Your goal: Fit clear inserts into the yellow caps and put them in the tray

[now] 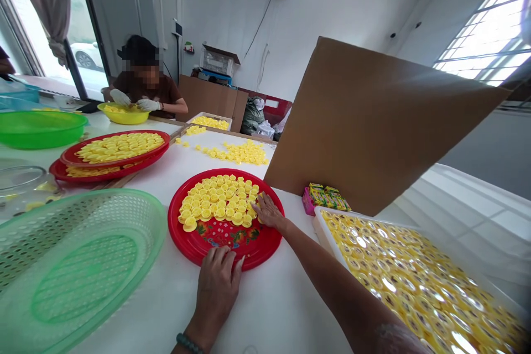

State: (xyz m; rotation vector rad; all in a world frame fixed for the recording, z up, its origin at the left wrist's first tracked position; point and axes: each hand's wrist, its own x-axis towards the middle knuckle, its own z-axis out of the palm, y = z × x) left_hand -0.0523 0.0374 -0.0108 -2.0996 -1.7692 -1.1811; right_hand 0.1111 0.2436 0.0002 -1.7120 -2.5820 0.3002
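Note:
A round red plate with a floral print lies on the white table, its far half covered by many small yellow cup-shaped pieces. My right hand rests at the plate's right side, fingers spread and touching the pieces at the edge of the group. At the near rim is my left hand, its bent fingers laid over the rim. The fingers seem pressed around the plate's edge, with the thumb at the right.
Left are a green basket, stacked red plates and a green basin. Right are a filled tray, small packets and a leaning cardboard sheet. Loose yellow pieces lie beyond; a gloved person sits across.

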